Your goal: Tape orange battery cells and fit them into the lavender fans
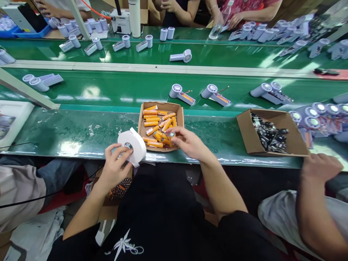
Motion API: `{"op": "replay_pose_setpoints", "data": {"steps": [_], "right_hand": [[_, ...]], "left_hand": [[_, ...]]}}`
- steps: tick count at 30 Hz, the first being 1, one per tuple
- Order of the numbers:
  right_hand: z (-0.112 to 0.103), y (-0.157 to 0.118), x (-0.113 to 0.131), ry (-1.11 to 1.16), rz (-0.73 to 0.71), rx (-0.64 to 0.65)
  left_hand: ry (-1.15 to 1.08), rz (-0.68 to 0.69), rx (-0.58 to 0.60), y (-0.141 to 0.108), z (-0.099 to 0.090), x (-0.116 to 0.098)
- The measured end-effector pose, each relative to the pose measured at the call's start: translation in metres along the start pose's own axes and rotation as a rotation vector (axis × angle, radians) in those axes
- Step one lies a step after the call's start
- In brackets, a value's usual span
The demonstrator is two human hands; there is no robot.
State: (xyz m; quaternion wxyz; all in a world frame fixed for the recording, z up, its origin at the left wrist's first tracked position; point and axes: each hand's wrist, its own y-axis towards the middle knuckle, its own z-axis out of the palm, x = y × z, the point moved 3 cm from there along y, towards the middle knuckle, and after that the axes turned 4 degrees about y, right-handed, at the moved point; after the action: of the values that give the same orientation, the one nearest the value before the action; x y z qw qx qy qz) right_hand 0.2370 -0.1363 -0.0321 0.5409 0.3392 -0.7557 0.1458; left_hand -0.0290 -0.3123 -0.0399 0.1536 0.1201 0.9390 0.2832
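Note:
My left hand [116,163] grips a roll of white tape [139,146] at the bench's front edge, fingers at its core. The roll stands tilted, left of a shallow cardboard box [180,113]. Inside that box lie several orange cylindrical batteries [151,123], some with thin wires. Over the box's right front corner, my right hand [189,142] has its thumb and fingers pinched together. A small, pale, shiny round end [172,134] shows at those fingertips; what it belongs to is hard to make out.
On the green conveyor [122,85] behind lie lilac handheld fans [177,91], some with open handles. To the right stands a box of small dark parts [246,134], near a co-worker's fist [322,166]. A white foam tray [19,108] is at left. People work across the line.

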Motion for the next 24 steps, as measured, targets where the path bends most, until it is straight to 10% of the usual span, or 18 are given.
{"op": "replay_pose_setpoints", "data": {"steps": [6, 13, 17, 24], "right_hand": [[0.016, -0.010, 0.019, 0.621, 0.088, -0.140], [0.020, -0.026, 0.039, 0.109, -0.019, -0.397], [0.026, -0.026, 0.037, -0.086, -0.010, -0.335], [0.018, -0.029, 0.001, 0.347, 0.124, -0.077]], "left_hand": [[0.011, 0.111, 0.058, 0.014, -0.005, -0.019], [0.095, 0.189, 0.093, 0.016, -0.004, -0.034], [0.184, 0.254, 0.115, 0.020, -0.003, -0.038], [0.262, 0.392, 0.206, 0.032, -0.005, -0.044]]}}
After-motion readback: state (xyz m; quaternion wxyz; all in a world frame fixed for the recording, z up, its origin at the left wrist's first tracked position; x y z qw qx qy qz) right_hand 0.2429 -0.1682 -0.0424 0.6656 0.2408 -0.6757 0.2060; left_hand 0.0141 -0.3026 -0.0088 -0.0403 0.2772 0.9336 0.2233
